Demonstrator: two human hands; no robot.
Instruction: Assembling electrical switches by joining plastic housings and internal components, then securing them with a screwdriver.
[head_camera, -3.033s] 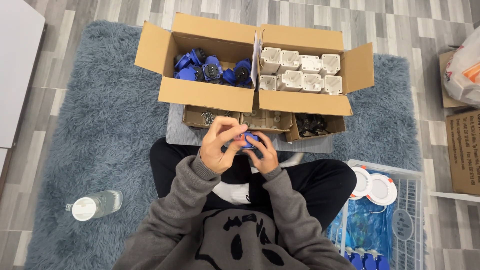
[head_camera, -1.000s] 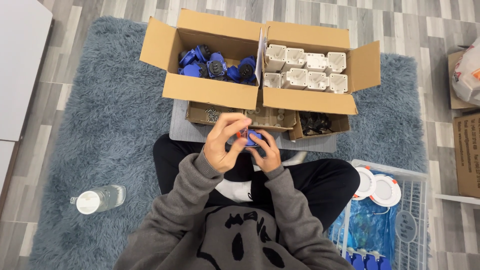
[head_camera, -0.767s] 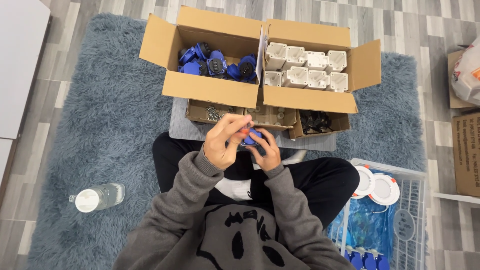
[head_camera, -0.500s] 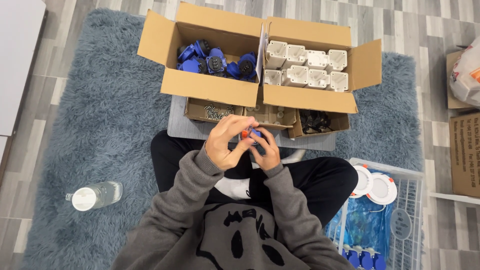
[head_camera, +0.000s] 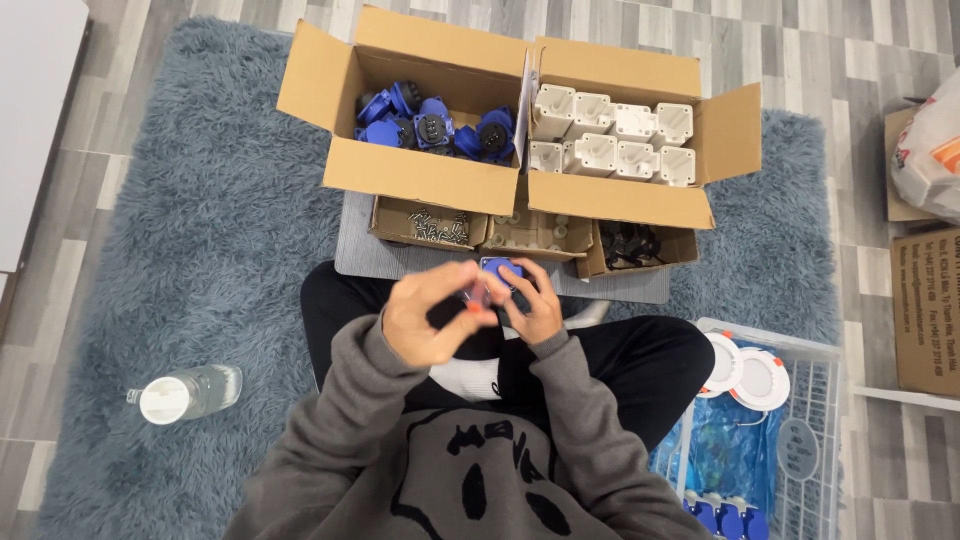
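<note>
Person seated cross-legged on a shaggy grey-blue rug (head_camera: 180, 230), grey sweatshirt sleeves in view. Both hands raised together over the lap. Right hand (head_camera: 530, 305) has its grip clamped on a small blue socket part (head_camera: 499, 268), fingers wrapped round its right and near sides. Left hand (head_camera: 432, 315) is blurred, fingers curled in toward the same part, thumb and forefinger pinched on something small and orange-red (head_camera: 478, 306); what it is cannot be told. The part sits between the two hands, just near of the row of small boxes. Far of the hands: open cardboard box (head_camera: 420, 175) with blue parts, and to its right a second box (head_camera: 620, 200) holding white housings (head_camera: 612, 135). Below these, a low tray of screws (head_camera: 432, 225) and one of dark pieces (head_camera: 630, 245). Water bottle (head_camera: 185, 393) lies on the rug, near left. White wire basket (head_camera: 800, 440) near right, with round white discs (head_camera: 748, 372).
</note>
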